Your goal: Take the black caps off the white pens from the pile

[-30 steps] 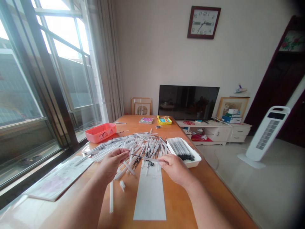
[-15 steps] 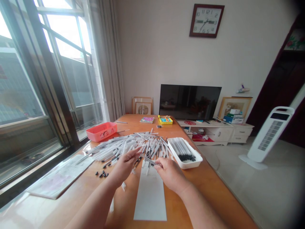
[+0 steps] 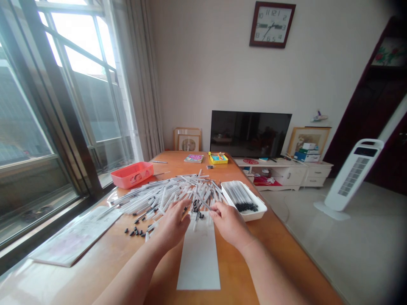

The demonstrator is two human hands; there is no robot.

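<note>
My right hand is closed, thumb and fingers pinching a slim clear pen barrel that points up and left over the heap. My left hand is at the near edge of the heap, its thumb and forefinger apart, close to some small black pieces. Between and beyond both hands spreads a heap of clear pen parts, with black caps among them. Several loose black caps lie left of my left hand. A white sheet lies flat below the hands.
To the right stands a white tray holding a row of pens with black ends. A pink box sits at the left, a booklet nearer me. Farther back are a small colourful book and a yellow box.
My left hand has come away from the pen barrel and moved lower, its fingers parting. My right hand still grips the barrel. The view has shifted slightly.
</note>
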